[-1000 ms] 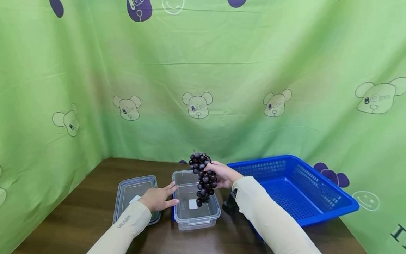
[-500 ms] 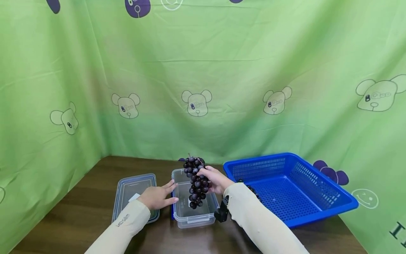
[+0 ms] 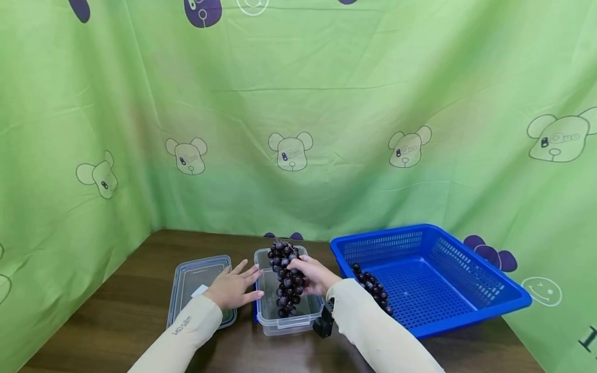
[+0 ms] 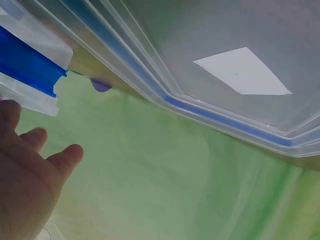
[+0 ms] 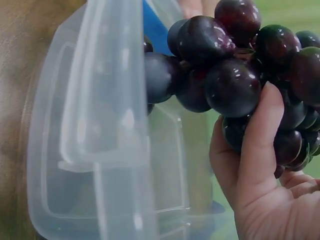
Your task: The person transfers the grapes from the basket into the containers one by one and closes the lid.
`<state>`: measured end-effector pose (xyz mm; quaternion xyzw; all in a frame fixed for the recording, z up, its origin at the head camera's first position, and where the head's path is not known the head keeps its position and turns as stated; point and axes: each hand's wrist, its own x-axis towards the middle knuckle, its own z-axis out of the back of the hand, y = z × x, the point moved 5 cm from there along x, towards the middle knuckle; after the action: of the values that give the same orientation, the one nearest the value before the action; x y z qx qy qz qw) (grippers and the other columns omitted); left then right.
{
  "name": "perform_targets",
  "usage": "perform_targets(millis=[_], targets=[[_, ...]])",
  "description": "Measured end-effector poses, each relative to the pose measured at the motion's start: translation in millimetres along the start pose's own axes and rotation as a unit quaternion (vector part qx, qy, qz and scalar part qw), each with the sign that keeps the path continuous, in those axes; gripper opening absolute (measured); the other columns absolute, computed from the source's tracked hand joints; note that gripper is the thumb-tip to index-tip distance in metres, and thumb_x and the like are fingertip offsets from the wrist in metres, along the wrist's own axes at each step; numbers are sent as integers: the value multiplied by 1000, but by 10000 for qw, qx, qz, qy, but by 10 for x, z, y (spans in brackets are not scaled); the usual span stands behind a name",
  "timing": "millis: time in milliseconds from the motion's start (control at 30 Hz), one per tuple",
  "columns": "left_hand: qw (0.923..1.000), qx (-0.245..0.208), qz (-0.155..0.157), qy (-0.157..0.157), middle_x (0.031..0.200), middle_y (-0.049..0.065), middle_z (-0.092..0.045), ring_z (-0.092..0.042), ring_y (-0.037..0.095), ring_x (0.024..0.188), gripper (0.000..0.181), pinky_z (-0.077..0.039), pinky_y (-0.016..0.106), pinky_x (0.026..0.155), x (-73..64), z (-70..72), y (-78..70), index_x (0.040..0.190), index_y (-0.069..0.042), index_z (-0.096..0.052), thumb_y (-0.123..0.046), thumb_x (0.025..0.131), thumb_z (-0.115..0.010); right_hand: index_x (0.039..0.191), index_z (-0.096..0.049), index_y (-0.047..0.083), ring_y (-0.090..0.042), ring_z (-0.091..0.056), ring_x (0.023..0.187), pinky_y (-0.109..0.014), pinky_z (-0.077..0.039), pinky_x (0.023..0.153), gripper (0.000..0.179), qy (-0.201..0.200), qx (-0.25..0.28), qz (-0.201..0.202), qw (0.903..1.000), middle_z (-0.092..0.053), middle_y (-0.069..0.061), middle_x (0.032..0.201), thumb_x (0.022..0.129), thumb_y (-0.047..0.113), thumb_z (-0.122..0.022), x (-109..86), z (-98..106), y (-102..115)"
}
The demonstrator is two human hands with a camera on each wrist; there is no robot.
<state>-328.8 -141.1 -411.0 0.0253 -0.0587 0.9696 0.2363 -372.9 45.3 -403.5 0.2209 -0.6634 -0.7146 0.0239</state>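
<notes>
Right hand (image 3: 313, 277) is clamped on a bunch of dark grapes (image 3: 287, 284), thumb on one side, fingers round the other; bunch hangs over the clear plastic box (image 3: 288, 325), stem end far, tip near, and in the right wrist view its lower end sits partly behind the box rim, can't tell if it touches the floor of the box. Left hand (image 3: 231, 288) is holding nothing, fingers straight and spread apart, fingertips at the left rim of the box just by its blue clip (image 4: 30, 62), can't tell if it's pressing. Clear lid (image 3: 205, 268) with a blue seal (image 4: 227, 119) and a white label (image 4: 243, 72) lies left of the box, partly under the left hand and sleeve (image 3: 193, 321). Blue basket (image 3: 485, 311) is on the right, second bunch (image 3: 375, 290) inside along its left wall, partly hidden by the right sleeve (image 3: 373, 329). Black device (image 3: 323, 325) on the right wrist, just beside the box. All on a brown wooden table (image 3: 126, 295), green printed curtain (image 3: 326, 83) behind and to the left
</notes>
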Motion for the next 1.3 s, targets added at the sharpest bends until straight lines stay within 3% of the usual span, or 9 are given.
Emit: perform_targets(millis=[300,667,1033,1300], targets=[[9996,-208,-53,174,149,13,-39,-35,35,136,62,-33,52,106,27,-29,0,143,-4,-44,-45,98,-47,123,-45,2,-33,-60,84,-39,-56,61,49,-32,-363,-113,9993,-57,-22,105,79,19,-59,-17,-81,-112],[9999,-30,29,163,149,11,-40,-36,37,135,60,-30,59,105,15,-8,-19,143,-6,-44,-46,98,-45,128,-43,2,-30,-59,77,-27,-52,52,53,22,-339,-153,9993,-56,-22,99,80,18,-58,-15,-176,-177],[9996,133,87,218,150,9,-39,-39,32,135,61,-30,59,105,27,-25,-26,144,-6,-44,-47,99,-44,127,-43,2,-34,-60,85,-38,-56,66,50,-42,-256,-270,9993,-55,-25,104,82,18,-58,21,-212,-220],[9993,220,155,243,150,8,-40,-40,32,134,60,-30,58,105,19,-1,-51,143,-7,-45,-46,98,-45,125,-43,-2,-39,-60,89,-37,-57,66,48,-166,-541,-460,9973,-55,-26,104,84,19,-59,38,-247,-260]])
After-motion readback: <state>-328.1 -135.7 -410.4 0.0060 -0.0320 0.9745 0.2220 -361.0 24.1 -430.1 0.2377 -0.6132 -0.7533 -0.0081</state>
